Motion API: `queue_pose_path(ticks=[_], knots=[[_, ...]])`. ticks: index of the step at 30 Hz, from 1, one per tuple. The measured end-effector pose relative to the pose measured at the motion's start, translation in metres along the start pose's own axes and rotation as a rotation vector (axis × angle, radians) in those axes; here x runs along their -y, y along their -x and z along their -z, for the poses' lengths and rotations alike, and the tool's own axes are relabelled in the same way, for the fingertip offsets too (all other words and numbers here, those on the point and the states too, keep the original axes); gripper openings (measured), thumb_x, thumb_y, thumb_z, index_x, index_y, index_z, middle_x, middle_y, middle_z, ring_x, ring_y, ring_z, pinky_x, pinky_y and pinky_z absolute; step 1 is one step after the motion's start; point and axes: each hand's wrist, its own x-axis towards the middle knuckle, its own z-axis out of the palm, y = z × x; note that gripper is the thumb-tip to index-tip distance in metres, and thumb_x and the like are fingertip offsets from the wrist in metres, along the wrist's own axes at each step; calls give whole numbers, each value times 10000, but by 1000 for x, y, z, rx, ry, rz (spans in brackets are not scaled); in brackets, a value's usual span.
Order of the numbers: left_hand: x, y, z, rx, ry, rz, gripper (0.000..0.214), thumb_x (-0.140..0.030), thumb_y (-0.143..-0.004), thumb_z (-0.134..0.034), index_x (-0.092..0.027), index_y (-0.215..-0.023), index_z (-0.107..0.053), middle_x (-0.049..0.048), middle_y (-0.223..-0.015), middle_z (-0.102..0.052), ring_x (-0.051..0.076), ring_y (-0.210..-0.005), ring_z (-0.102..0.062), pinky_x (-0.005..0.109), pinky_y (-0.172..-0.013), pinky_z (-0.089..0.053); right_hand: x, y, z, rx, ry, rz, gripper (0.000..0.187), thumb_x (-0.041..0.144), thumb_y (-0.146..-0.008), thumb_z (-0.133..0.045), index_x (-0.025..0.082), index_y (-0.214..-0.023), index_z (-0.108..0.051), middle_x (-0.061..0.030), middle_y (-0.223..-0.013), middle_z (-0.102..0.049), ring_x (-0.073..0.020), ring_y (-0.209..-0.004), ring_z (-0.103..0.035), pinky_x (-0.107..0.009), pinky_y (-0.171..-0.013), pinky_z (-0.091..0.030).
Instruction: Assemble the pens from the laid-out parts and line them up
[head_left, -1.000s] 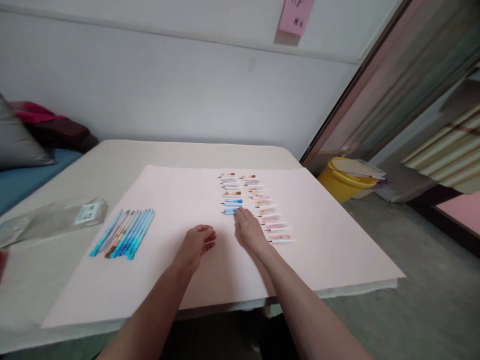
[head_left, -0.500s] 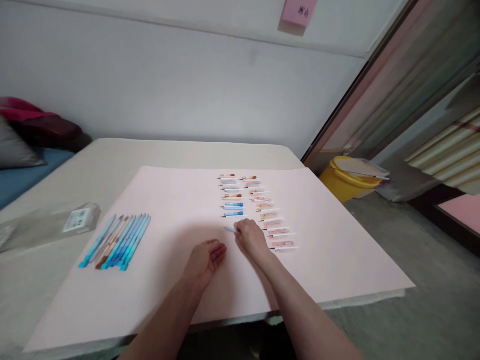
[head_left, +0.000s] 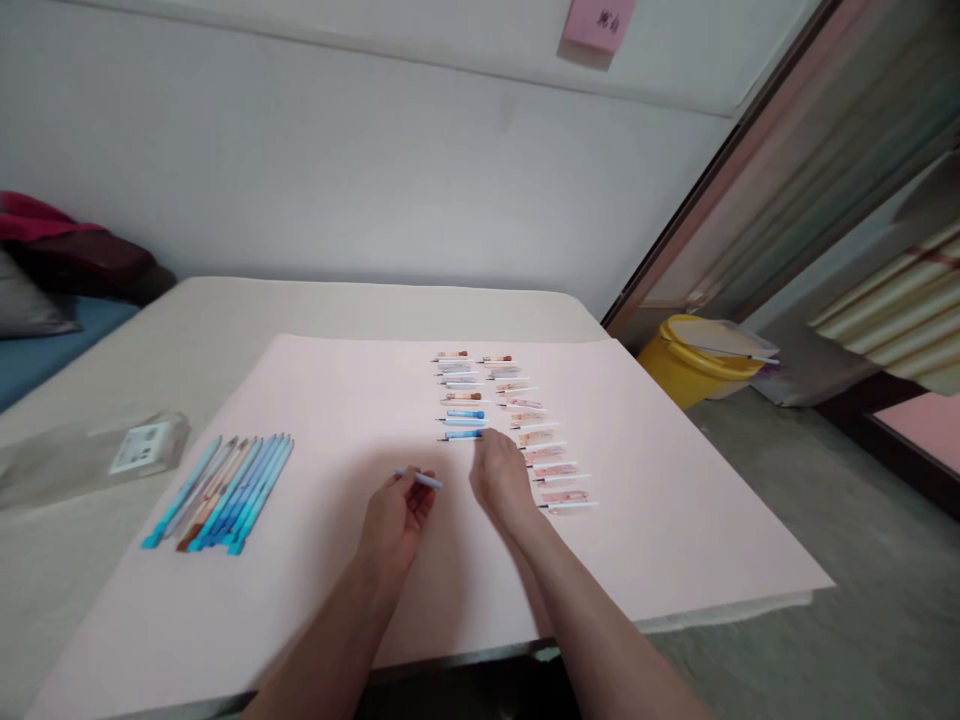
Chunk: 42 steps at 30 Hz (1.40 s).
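Note:
In my left hand (head_left: 397,515), thumb and fingers pinch a short pale lavender pen part (head_left: 418,478) above the pink sheet. My right hand (head_left: 502,475) is closed, its fingertips at the right end of the nearest blue pen part (head_left: 463,435) in the left column; what it grips, if anything, is hidden. That column has further blue, brown and pale pen parts with thin white refills (head_left: 457,383) beside them. Right of it, partly behind my right hand, a second column of pink and orange pen parts (head_left: 564,496) lies with refills.
Several assembled-looking blue, brown and lilac pens (head_left: 225,490) lie side by side at the left of the pink sheet (head_left: 337,390). A clear plastic bag (head_left: 75,465) with a white label lies farther left. Past the table's right side stands a yellow bucket (head_left: 690,360).
The pale pen part has passed from my right hand to my left hand. My right hand has moved slightly up and right, to the blue pen parts. The view has shifted slightly.

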Motion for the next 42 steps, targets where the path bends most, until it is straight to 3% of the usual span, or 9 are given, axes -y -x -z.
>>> queue_pose_path(ticks=[4, 12, 17, 25, 36, 42], knots=[[-3, -1, 0, -23, 39, 8, 60, -100, -812, -554, -119, -760, -580, 102, -785, -662, 129, -660, -640, 205, -545, -536, -13, 0, -6, 14, 68, 73, 245, 83, -842, -405, 166, -1006, -568, -87, -937, -625, -214, -933, -510, -317, -788, -309], [-17, -3, 2, -52, 124, 13, 32, -97, -805, -575, -113, -777, -572, 98, -799, -655, 129, -667, -644, 193, -523, -546, -11, 0, -7, 138, 101, 66, 200, 58, -783, -454, 178, -840, -603, -89, -901, -609, -196, -823, -495, -283, -660, -304], [-35, -8, 6, -56, 185, -7, 31, -105, -817, -561, -111, -788, -565, 103, -807, -650, 130, -666, -644, 190, -513, -549, 4, 6, 11, 164, 22, 144, 149, 116, -843, -446, 185, -884, -571, -71, -897, -607, -185, -832, -498, -267, -647, -306], [-57, -13, 13, -56, 283, -41, 76, -106, -848, -511, -99, -794, -563, 82, -749, -641, 105, -613, -625, 171, -508, -540, 31, 34, 43, 41, -211, 297, 129, 190, -895, -425, 200, -822, -530, -35, -791, -566, -169, -756, -476, -263, -647, -312], [-55, -9, 15, -34, 239, -73, 75, -113, -832, -535, -96, -772, -577, 82, -750, -643, 113, -641, -630, 172, -520, -530, 36, 46, 47, 23, -144, 346, 117, 165, -872, -458, 194, -793, -539, -34, -770, -559, -168, -731, -457, -267, -623, -297], [-51, -3, 12, 3, 89, -225, 41, -144, -803, -576, -105, -800, -590, 113, -799, -656, 149, -707, -651, 202, -555, -532, 36, 48, 46, -41, -132, 365, 120, 149, -860, -479, 187, -766, -544, -28, -750, -544, -163, -719, -449, -263, -610, -291]])
